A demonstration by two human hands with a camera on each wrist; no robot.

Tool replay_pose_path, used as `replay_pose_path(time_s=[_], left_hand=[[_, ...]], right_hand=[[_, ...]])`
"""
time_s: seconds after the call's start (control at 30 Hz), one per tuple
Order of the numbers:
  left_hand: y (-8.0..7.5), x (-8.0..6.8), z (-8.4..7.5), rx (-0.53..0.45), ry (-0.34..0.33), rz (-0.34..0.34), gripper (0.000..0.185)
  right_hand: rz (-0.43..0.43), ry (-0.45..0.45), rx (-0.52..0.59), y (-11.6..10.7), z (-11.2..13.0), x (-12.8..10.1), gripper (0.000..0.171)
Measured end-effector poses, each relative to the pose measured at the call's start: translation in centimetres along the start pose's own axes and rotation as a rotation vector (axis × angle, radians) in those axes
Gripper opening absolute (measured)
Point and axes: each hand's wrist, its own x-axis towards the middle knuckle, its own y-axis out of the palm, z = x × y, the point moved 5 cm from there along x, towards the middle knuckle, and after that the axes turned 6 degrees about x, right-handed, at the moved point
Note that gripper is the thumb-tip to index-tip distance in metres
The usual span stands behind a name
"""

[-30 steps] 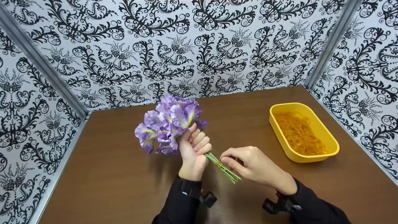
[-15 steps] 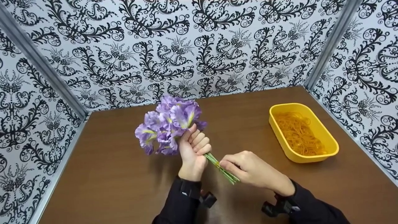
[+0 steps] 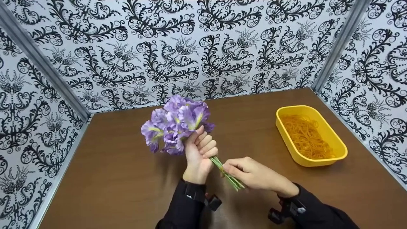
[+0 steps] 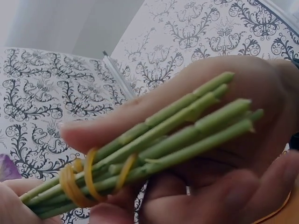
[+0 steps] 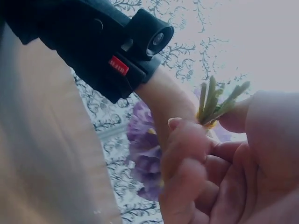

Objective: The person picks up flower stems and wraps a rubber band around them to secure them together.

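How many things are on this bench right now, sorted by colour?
Purple: 1, the flower bunch with green stems, gripped by the left hand; the right hand pinches the stems.
Yellow: 1, the tub.
Orange: 1 heap of rubber bands in the tub, plus 1 band wound round the stems; the heap is too tangled to count.
Total: 4.

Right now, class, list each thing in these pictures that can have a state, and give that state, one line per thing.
Purple flower bunch: held off the table, blooms up.
Green stems: bundled, rubber band wound round them.
Left hand: gripping the stems below the blooms.
Right hand: fingers pinching the stems at the band.
Yellow tray: open, holding loose rubber bands.
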Motion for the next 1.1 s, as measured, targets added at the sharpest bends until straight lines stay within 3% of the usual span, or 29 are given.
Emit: replay_pose_path(time_s=[0.23, 0.7, 0.9, 1.1], left_hand=[[0.0, 0.0, 0.5, 0.047, -0.111, 0.057, 0.045], [0.0, 0.0, 1.5, 0.238, -0.199, 0.104, 0.042], [0.1, 0.0, 1.5, 0.340, -0.162, 0.030, 0.033], [0.1, 0.0, 1.4, 0.576, -0.096, -0.066, 0.020]], right_hand=[[0.102, 0.070, 0.124, 1.2, -0.5, 0.0, 0.024], [0.106, 0.049, 0.109, 1.8, -1.3, -0.3, 0.022], [0.074, 0.032, 0.123, 2.0, -1.2, -0.6, 0.022], [0.002, -0.027, 0.115, 1.6, -0.9, -0.6, 0.018]])
